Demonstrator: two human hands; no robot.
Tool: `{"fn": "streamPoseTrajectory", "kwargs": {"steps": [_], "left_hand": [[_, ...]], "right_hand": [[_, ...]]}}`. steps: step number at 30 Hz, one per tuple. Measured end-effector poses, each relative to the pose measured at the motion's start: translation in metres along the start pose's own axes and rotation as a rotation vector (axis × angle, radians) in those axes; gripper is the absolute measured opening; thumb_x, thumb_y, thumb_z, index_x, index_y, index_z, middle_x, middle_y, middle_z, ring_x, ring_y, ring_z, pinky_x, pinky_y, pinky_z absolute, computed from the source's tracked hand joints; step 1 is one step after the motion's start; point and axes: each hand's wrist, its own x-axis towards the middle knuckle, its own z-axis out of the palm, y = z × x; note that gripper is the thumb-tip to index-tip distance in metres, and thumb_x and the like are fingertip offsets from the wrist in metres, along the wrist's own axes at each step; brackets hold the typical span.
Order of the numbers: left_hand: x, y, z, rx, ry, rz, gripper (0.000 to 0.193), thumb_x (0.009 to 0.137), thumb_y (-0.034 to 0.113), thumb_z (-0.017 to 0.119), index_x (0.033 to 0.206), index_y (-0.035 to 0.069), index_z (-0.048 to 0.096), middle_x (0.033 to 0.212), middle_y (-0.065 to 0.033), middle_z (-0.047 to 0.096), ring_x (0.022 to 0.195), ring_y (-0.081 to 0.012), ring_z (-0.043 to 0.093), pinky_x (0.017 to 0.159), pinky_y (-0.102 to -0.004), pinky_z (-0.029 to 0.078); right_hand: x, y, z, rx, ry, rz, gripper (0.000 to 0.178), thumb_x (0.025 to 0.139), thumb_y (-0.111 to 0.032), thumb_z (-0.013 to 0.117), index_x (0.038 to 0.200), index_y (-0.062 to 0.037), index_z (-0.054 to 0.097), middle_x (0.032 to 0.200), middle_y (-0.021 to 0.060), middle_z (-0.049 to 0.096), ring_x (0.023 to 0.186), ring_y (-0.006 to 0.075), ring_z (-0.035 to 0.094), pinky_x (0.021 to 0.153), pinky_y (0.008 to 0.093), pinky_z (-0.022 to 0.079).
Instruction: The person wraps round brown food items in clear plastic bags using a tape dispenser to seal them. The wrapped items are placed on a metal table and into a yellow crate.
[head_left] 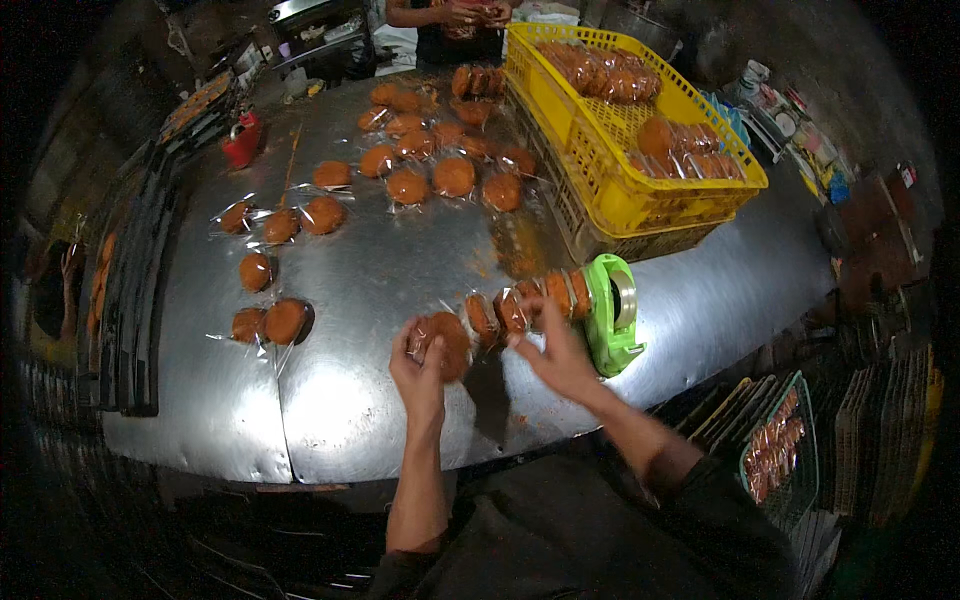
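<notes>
My left hand (420, 375) is closed on a round brown cake (447, 345) in clear wrap, held just above the metal table. To its right, several wrapped round cakes (515, 310) stand on edge in a row. My right hand (555, 355) is at this row with thumb and fingers apart, its fingertips touching or very close to the cakes; it is slightly blurred. A green tape dispenser (603, 320) with a roll of clear tape stands at the row's right end.
Several wrapped cakes (455, 177) lie across the table (390, 260). A yellow crate (640, 205) with wrapped cakes stands on another crate at the back right. A red container (241, 142) stands far left. Another person's hands (478, 14) are at the far edge. Racks flank the left.
</notes>
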Motion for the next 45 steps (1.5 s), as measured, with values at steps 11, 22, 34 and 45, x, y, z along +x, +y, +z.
{"fn": "streamPoseTrajectory", "kwargs": {"steps": [11,22,34,45], "left_hand": [[0.068,0.027,0.073,1.722,-0.416,0.324,0.125,0.051,0.065,0.081,0.148,0.012,0.024,0.137,-0.0257,0.044,0.119,-0.0448,0.05,0.097,-0.0494,0.045],[0.05,0.173,0.133,1.288,0.055,0.266,0.06,0.065,0.019,0.086,0.114,0.002,0.055,0.102,-0.0121,0.066,0.092,-0.0207,0.065,0.076,-0.0336,0.054],[0.355,0.164,0.373,1.535,-0.827,0.211,0.098,0.062,0.073,0.071,0.125,0.0,0.053,0.108,-0.0249,0.064,0.101,-0.0351,0.065,0.089,-0.0448,0.051],[0.33,0.123,0.384,1.485,-0.395,0.244,0.083,0.09,0.073,0.026,0.111,-0.002,0.056,0.089,-0.0243,0.066,0.087,-0.0394,0.066,0.083,-0.0506,0.05]], "right_hand": [[0.087,0.024,-0.064,-1.289,-0.444,-0.363,0.06,0.068,-0.025,0.078,0.12,-0.0133,0.049,0.115,0.0167,0.055,0.107,0.0398,0.054,0.084,0.0517,0.047],[0.145,-0.093,-0.134,-0.791,-0.07,-0.937,0.039,0.077,-0.005,0.065,0.113,0.0011,0.053,0.129,0.0311,0.044,0.103,0.0496,0.057,0.079,0.0499,0.056],[0.277,-0.002,-0.429,-1.037,-0.393,-0.324,0.068,0.076,-0.029,0.075,0.13,-0.0053,0.043,0.122,0.0215,0.052,0.119,0.039,0.051,0.098,0.0433,0.045],[0.308,0.005,-0.493,-0.987,-0.218,-0.309,0.068,0.093,-0.056,0.048,0.137,-0.0045,0.043,0.133,0.0239,0.051,0.124,0.0335,0.05,0.103,0.0438,0.04]]}}
